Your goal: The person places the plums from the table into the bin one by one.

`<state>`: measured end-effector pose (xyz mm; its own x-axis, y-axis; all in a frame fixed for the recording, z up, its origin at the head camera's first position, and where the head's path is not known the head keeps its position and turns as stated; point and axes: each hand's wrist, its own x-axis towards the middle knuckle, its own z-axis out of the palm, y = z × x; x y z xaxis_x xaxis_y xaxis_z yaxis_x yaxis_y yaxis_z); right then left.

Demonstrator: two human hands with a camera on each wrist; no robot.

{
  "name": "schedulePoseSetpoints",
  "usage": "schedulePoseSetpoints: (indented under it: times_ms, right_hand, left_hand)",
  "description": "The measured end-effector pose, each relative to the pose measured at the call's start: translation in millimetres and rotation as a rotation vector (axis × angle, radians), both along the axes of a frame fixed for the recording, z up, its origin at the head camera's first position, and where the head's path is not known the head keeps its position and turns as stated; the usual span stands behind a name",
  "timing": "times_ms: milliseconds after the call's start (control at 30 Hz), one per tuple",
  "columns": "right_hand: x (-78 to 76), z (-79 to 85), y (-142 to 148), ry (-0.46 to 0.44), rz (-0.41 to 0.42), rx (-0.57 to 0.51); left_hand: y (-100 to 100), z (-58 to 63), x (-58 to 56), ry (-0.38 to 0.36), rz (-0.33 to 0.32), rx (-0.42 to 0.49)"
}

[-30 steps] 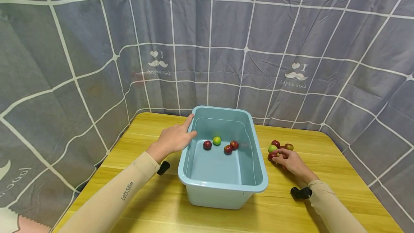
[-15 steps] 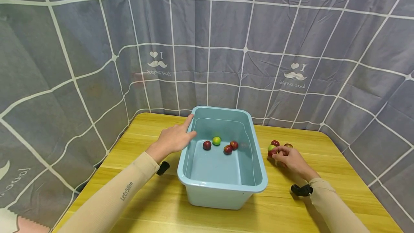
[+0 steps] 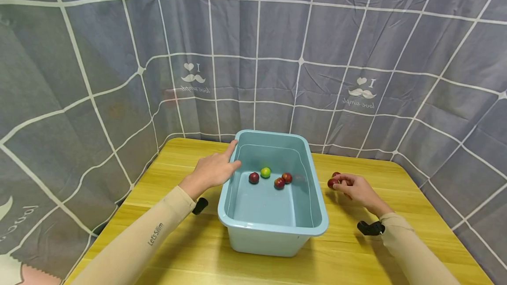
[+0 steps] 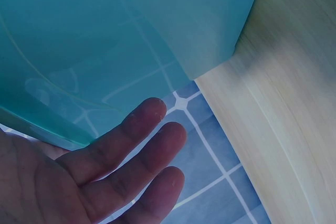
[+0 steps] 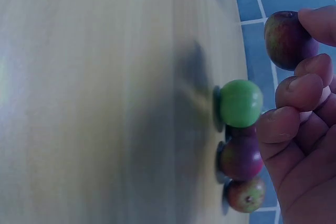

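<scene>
A dark red plum [image 3: 332,183] is pinched between the thumb and fingers of my right hand [image 3: 360,191]. The right wrist view shows this plum [image 5: 286,43] raised off the table. Below it there sit a green plum [image 5: 240,103], a reddish plum [image 5: 240,158] and a mottled plum [image 5: 245,195]; in the head view the hand covers most of this group. My left hand [image 3: 214,168] rests on the left rim of a light blue tub [image 3: 273,228], index finger stretched along it. In the left wrist view the other fingers [image 4: 170,137] are loose beside the tub's outer wall.
Inside the tub lie a green plum [image 3: 265,172] and several red plums [image 3: 254,177]. The tub stands mid-table between both hands. A grey grid-patterned curtain [image 3: 273,78] closes off the back and sides of the wooden table [image 3: 182,236].
My right hand has picked a red plum up from the group on the table and lifted it slightly. The left hand and the tub have stayed put.
</scene>
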<state>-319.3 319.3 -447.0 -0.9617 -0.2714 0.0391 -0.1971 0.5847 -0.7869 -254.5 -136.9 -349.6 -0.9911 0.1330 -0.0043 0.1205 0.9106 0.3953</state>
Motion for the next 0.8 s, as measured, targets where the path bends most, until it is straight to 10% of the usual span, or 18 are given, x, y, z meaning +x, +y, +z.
schedulePoseSetpoints:
  times_ms: [800]
  right_hand:
    - [-6.4,46.9,-20.4,-0.039,0.111,-0.102]
  left_hand:
    - [0.7,0.6,1.5,-0.004,0.004,0.009]
